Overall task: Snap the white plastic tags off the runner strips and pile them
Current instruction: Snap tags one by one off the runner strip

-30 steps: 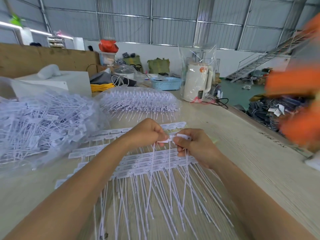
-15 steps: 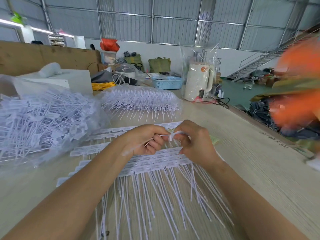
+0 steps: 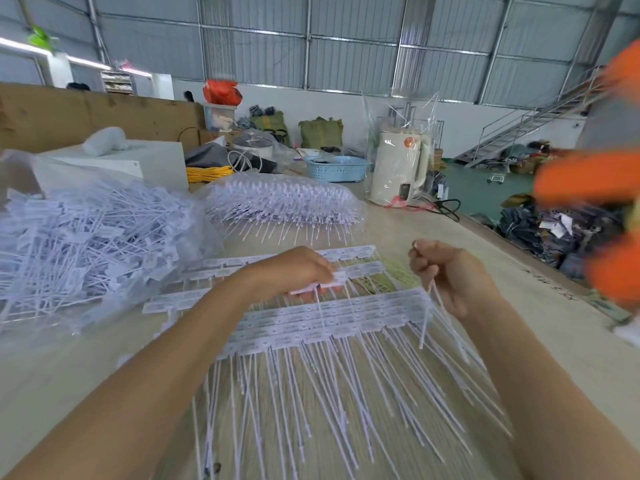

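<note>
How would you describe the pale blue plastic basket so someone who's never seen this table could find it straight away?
Start at the long pale wooden table and look to its far end, past the plastic-wrapped stack of white tag strips. There, just left of the tall cream appliance in clear wrap, sits the low pale blue plastic basket. It is the only blue thing there, with perforated sides.

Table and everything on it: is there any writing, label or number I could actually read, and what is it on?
None can be read.
Table: dark marks near its right edge, too blurred to read.
Kettle: an orange sticker and a dark panel, both too small to read.
Yellow-green paper under the tag strips: faint print, unreadable.
Tags held in the left hand and the right hand: no print can be made out.
</note>
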